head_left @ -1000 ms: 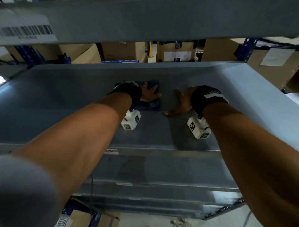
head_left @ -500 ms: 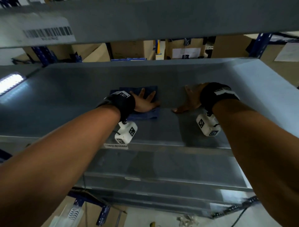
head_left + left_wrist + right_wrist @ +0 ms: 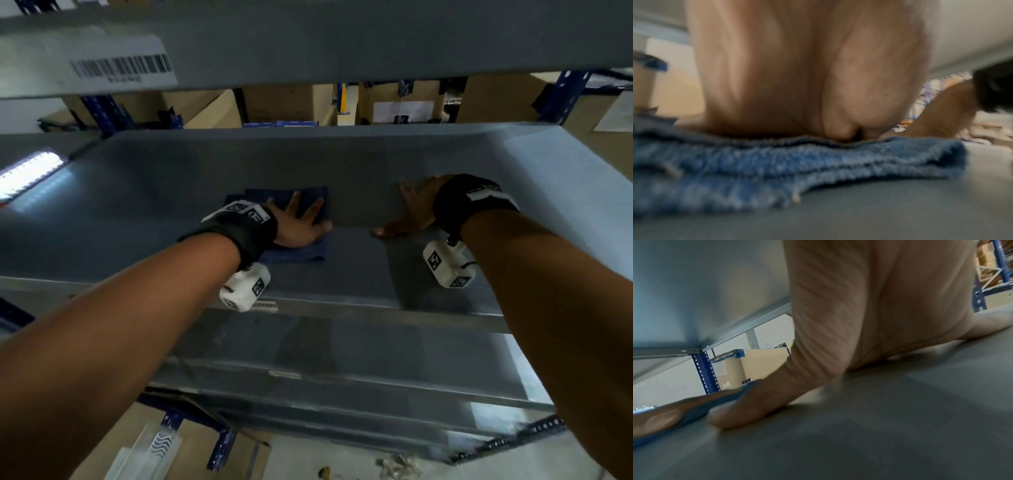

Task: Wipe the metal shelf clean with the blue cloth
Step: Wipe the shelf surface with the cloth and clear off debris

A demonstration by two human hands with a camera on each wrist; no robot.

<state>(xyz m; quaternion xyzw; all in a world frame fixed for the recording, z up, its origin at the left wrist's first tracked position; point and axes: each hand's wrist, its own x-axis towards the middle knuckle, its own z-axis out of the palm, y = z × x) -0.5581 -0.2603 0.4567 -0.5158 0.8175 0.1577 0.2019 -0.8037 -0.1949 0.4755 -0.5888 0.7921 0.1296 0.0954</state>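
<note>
Your left hand (image 3: 296, 228) lies flat on the one blue cloth (image 3: 310, 197), fingers (image 3: 294, 202) straight and spread, pressing it onto the metal shelf (image 3: 171, 192) near the middle of the frame. Your right hand (image 3: 412, 209) is just beside it, also flat and released, palm on bare metal and holding nothing. The cloth is folded into several soft, fuzzy layers, light and limp, so it will likely bunch or unfold if you drag it by an edge; keep the palm over its centre and push. The painted shelf looks smooth and stiff, so the cloth should slide easily. Count: one cloth, two hands, one shelf being wiped.
</note>
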